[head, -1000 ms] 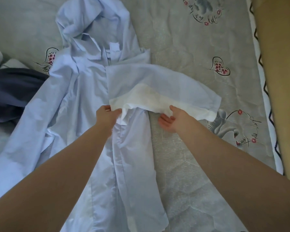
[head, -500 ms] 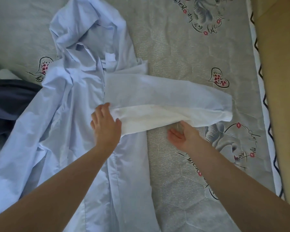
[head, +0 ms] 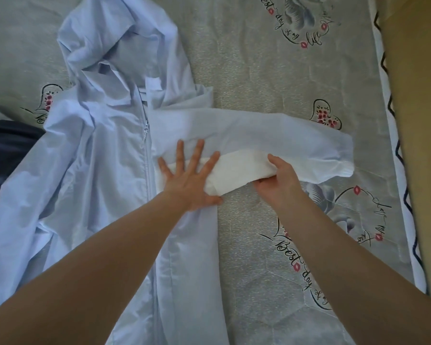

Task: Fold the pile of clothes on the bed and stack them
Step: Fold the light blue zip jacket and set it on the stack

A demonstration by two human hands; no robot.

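A pale blue hooded zip jacket (head: 97,170) lies spread face up on the bed, hood at the top. Its right sleeve (head: 271,135) stretches out sideways to the right, with the white lining (head: 239,170) showing along its lower edge. My left hand (head: 189,180) presses flat with spread fingers on the sleeve where it meets the jacket body. My right hand (head: 279,180) grips the sleeve's lower edge further out, thumb on top and fingers underneath.
A grey patterned bedsheet (head: 296,70) covers the bed. A dark navy garment (head: 8,155) lies at the left edge. The bed's white zigzag border (head: 393,145) and a tan wall (head: 421,95) run down the right side.
The sleeve has been pulled out straighter to the right. My left hand went from gripping the fabric to lying flat on it. My right hand has taken hold of the sleeve's lower edge.
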